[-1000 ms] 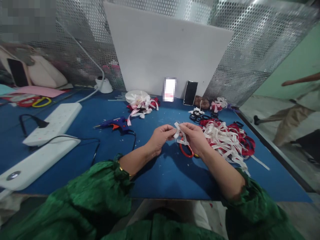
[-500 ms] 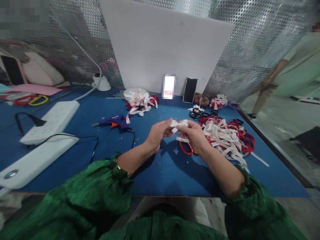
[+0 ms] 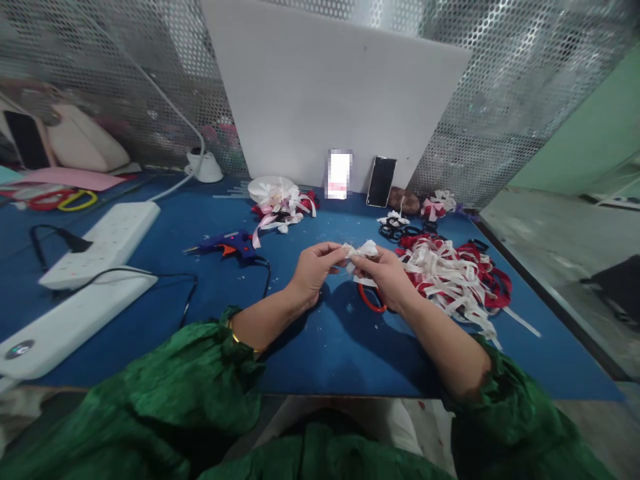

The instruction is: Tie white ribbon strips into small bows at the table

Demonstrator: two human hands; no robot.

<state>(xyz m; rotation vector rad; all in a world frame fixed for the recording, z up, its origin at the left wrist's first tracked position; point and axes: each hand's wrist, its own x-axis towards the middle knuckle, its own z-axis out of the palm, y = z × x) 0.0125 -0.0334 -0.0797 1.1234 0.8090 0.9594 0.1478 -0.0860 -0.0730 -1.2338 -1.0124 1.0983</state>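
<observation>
Between my hands is a white ribbon bow (image 3: 369,249), held just above the blue table. My left hand (image 3: 316,267) pinches its left end between thumb and forefinger. The fingers of my right hand (image 3: 389,270) close on its right side and partly cover it. Below my right hand lies a pair of scissors with an orange-red handle (image 3: 371,300); the blades are hidden. A large tangle of white and red ribbons (image 3: 445,270) spreads to the right of that hand. To the left of my left hand rests a blue glue gun (image 3: 230,244) with an orange trigger.
White power strips (image 3: 103,240) with black cords lie at left. A white dish (image 3: 257,187) with ribbon pieces stands at the back, near two phones, one of them dark (image 3: 381,181), against a white board (image 3: 335,93). Black hair ties (image 3: 395,230) lie behind the ribbon pile.
My fingers have shifted slightly on the bow, and its left end is now more covered by my left fingertips. The person standing at far right has gone out of view.
</observation>
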